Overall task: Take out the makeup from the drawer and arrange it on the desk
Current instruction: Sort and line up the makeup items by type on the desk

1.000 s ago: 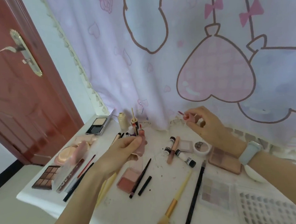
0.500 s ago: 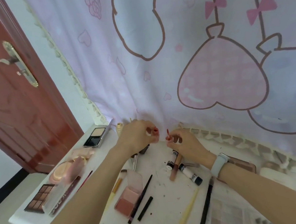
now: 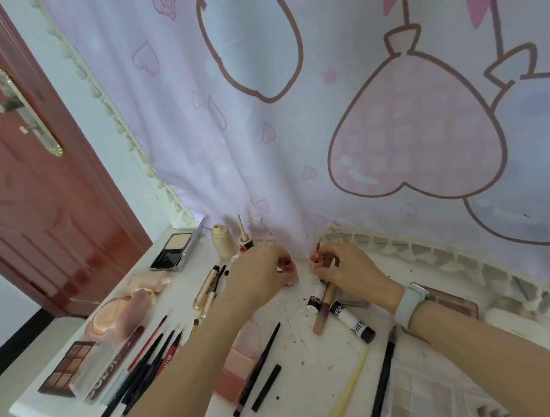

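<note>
Left hand: the left hand [image 3: 255, 276] is at the far middle of the desk [image 3: 310, 362], fingers curled round a small pink lip-gloss bottle [image 3: 290, 272] with a red neck, standing on the desk top.
Right hand: the right hand [image 3: 349, 268] is just right of it, fingers pinched on the gloss wand [image 3: 316, 254], its red tip pointing up, close beside the bottle mouth but apart from it.
Wrist: a pale watch [image 3: 410, 299] on the right wrist.
Readable writing: two white tubes [image 3: 351, 321] with black caps lie near the right hand, with black lettering too small to read; a clear pink tube [image 3: 323, 312] lies between them. A dark red pencil box [image 3: 116, 372] at near left shows large pale letters, not legible.
Far left: an open powder compact [image 3: 176, 252], a cream bottle [image 3: 222, 241].
Near left: a brown eyeshadow palette [image 3: 67, 369], black pencils [image 3: 142, 374].
Near middle: a pink blush compact [image 3: 236, 370], a yellow-handled brush [image 3: 348, 388].
Behind: a curtain [image 3: 292, 109] printed with hearts and bows.
</note>
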`<state>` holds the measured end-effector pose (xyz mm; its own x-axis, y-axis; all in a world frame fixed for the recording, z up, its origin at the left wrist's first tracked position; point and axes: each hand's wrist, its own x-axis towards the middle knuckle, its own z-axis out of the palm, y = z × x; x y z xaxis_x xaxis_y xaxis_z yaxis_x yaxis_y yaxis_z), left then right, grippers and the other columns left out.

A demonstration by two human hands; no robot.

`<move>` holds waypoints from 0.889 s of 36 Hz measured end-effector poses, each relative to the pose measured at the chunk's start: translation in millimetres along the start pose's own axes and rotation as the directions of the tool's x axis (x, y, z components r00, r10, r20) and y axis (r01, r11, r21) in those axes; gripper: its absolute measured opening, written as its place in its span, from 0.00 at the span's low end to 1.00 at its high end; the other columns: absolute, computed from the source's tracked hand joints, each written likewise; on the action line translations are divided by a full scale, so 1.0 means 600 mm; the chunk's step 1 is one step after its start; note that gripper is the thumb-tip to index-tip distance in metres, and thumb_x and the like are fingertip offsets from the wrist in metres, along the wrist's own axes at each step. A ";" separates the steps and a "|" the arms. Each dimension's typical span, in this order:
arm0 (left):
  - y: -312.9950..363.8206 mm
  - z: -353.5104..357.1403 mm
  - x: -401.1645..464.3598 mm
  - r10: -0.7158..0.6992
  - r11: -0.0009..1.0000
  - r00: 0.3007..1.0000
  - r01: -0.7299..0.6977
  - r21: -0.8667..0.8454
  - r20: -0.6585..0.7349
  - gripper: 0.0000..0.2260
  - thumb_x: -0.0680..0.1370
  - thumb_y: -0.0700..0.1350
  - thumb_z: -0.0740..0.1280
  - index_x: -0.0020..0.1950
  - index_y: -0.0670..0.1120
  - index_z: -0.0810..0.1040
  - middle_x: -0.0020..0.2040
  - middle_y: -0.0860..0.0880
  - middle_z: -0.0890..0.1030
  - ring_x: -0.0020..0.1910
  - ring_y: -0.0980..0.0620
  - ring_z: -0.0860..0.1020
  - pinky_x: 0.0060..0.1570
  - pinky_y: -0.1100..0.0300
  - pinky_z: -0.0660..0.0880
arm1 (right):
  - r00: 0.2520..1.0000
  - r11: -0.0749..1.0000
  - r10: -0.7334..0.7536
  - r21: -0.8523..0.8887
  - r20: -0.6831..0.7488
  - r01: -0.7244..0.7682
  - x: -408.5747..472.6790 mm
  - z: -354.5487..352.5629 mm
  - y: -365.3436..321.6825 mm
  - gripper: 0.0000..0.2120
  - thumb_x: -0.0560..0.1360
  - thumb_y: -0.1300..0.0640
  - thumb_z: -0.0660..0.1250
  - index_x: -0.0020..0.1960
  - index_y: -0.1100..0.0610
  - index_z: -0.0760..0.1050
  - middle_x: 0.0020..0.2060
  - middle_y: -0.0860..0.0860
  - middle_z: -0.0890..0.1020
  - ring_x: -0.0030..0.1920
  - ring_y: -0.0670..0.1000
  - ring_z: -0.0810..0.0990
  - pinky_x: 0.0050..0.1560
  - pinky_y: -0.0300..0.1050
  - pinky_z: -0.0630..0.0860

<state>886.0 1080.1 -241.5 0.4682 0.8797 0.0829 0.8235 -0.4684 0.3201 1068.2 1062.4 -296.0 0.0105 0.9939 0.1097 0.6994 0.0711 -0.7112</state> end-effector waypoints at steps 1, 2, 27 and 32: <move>0.002 0.001 0.002 0.004 1.000 1.000 -0.004 0.008 -0.014 0.07 0.74 0.48 0.68 0.51 0.51 0.79 0.51 0.57 0.80 0.45 0.57 0.75 0.40 0.61 0.72 | 1.000 1.000 -0.001 -0.008 -0.001 0.001 0.001 0.000 -0.002 0.04 0.71 0.52 0.69 0.44 0.45 0.75 0.38 0.40 0.76 0.45 0.49 0.73 0.51 0.48 0.71; 0.003 0.003 0.004 0.010 1.000 1.000 -0.010 0.005 -0.023 0.07 0.74 0.48 0.68 0.51 0.52 0.79 0.51 0.57 0.80 0.45 0.57 0.75 0.38 0.63 0.70 | 1.000 1.000 0.000 -0.018 -0.005 0.000 0.002 0.000 -0.003 0.03 0.71 0.51 0.69 0.44 0.45 0.76 0.39 0.42 0.77 0.47 0.50 0.74 0.52 0.49 0.72; 0.015 0.041 0.036 -0.072 0.997 0.996 0.071 -0.028 -0.057 0.08 0.73 0.45 0.66 0.51 0.49 0.80 0.50 0.51 0.82 0.52 0.50 0.78 0.49 0.53 0.75 | 0.978 0.971 0.208 -0.123 0.019 -0.204 0.021 0.011 -0.014 0.01 0.71 0.49 0.66 0.42 0.43 0.75 0.38 0.41 0.74 0.54 0.50 0.74 0.58 0.51 0.67; 0.004 0.040 0.021 -0.102 0.995 0.992 0.101 -0.012 -0.080 0.16 0.76 0.45 0.65 0.64 0.49 0.74 0.58 0.52 0.79 0.60 0.50 0.74 0.56 0.55 0.72 | 0.981 0.973 0.193 -0.133 0.014 -0.190 0.013 0.011 -0.018 0.02 0.71 0.49 0.65 0.44 0.44 0.74 0.37 0.40 0.73 0.54 0.51 0.73 0.57 0.52 0.65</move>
<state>901.5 1088.3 -262.2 0.3546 0.9266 0.1255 0.8628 -0.3759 0.3380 1056.4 1069.8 -292.1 0.1357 0.9900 -0.0396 0.7736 -0.1308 -0.6201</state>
